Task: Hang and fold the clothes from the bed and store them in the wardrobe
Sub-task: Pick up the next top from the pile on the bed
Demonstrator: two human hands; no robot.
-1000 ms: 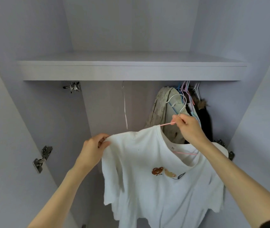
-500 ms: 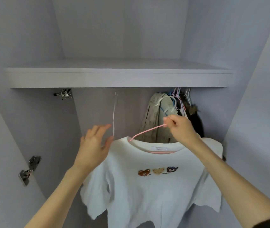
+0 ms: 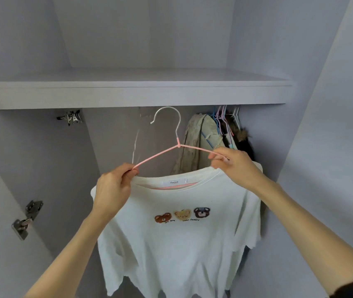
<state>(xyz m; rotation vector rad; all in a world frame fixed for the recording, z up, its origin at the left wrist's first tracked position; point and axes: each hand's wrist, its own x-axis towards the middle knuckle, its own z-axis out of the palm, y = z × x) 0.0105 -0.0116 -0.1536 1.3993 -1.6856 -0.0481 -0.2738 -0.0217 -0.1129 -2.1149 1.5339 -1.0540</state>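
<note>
Item: white T-shirt (image 3: 171, 244) on the hanger I am holding.

Neck label (image 3: 174, 182): white tag inside the collar, small grey brand word, looks like "fanø"; letters too small for me to be sure.

Chest print (image 3: 182, 220): line of small dark lettering under three bear heads, reads roughly "we are bear family"; the middle word is unclear.

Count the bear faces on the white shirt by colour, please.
Dark brown bear: 1
Reddish-brown bear: 1
Tan bear: 1
Total: 3 on the shirt.
</note>
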